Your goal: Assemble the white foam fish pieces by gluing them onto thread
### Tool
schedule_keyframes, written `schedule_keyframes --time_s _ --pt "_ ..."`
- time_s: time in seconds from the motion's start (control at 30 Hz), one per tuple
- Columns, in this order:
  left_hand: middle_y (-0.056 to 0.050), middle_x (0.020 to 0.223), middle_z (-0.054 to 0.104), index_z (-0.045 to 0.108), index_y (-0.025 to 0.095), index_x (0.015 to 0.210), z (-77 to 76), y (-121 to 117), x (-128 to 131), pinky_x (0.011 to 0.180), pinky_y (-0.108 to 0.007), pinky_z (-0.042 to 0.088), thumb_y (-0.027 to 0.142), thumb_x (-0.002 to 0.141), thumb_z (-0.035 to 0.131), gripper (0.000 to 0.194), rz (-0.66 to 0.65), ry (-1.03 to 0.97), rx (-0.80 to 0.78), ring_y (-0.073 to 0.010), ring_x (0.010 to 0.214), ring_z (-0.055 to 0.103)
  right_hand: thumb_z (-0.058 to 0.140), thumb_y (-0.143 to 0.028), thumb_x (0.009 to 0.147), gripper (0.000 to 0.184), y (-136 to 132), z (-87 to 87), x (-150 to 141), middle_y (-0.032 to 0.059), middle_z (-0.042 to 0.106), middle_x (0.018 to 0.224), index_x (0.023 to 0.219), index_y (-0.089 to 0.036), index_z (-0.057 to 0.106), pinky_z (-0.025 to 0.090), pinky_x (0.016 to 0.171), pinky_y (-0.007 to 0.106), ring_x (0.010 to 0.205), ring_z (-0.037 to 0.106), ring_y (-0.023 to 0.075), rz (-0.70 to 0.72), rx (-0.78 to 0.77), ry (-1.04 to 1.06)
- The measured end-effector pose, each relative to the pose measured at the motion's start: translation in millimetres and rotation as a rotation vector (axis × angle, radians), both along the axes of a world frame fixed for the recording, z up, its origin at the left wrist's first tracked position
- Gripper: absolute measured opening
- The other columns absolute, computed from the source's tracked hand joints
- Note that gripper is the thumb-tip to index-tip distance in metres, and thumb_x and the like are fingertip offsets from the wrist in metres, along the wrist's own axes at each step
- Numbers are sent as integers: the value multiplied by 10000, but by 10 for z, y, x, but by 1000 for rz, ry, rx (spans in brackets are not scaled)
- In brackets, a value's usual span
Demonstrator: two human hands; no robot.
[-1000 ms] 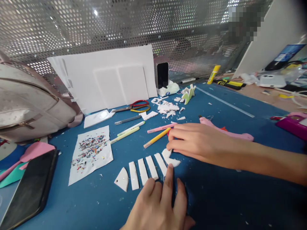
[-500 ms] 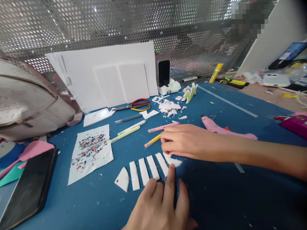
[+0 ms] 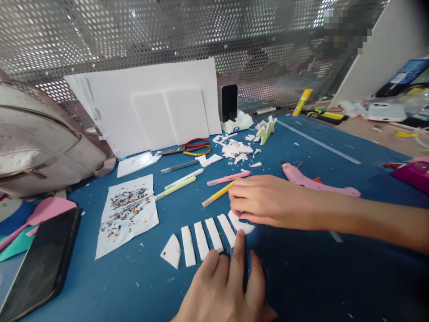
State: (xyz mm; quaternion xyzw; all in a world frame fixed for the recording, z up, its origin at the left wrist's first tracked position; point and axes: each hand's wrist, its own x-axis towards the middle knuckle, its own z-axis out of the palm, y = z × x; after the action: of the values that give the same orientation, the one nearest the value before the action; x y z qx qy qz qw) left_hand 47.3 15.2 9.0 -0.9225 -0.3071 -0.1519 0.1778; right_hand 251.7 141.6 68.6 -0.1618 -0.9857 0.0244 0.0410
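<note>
A white tail-shaped foam piece (image 3: 246,227) lies flat on the blue table. The outstretched index fingertip of my left hand (image 3: 223,284) presses on its lower edge; that hand holds nothing, with its other fingers bent and the thumb apart. Above the piece, my right hand (image 3: 259,197) has its fingers curled together, and whatever they hold is hidden. Several white foam strips (image 3: 188,246) stand in a row to the left of the tail. At the row's left end is a fish-head piece (image 3: 171,252) with a dark dot. A yellow marker (image 3: 216,195) reaches under my right hand.
A pink glue gun (image 3: 303,178) lies beyond my right forearm. Farther back are foam scraps (image 3: 234,150), scissors (image 3: 192,147) and more markers (image 3: 177,188). Paper with colourful bits (image 3: 114,241), a black phone (image 3: 36,264) and a backpack (image 3: 50,138) occupy the left side.
My right hand shifted left over the tail piece, then slightly back to the right, uncovering more of the yellow marker. My left fingertip stays on the tail. The camera view moved slightly.
</note>
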Motion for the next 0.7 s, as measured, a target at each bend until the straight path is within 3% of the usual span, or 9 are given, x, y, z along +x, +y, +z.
schedule_keyframes --time_s 0.23,0.7 --pt "-253 1308 638 589 92 1244 1 -28 2 609 -321 512 538 991 508 519 15 24 -13 -199 649 688 508 -225 1011 142 -3 -27 7 36 645 1004 913 -188 604 394 788 341 948 593 205 -40 13 7" --pt "-207 1319 649 616 136 1257 31 -26 2 569 -292 519 625 971 514 575 34 133 5 -155 579 633 541 -214 983 120 -9 -42 56 40 645 991 871 -200 581 425 834 342 922 590 205 -36 -4 17"
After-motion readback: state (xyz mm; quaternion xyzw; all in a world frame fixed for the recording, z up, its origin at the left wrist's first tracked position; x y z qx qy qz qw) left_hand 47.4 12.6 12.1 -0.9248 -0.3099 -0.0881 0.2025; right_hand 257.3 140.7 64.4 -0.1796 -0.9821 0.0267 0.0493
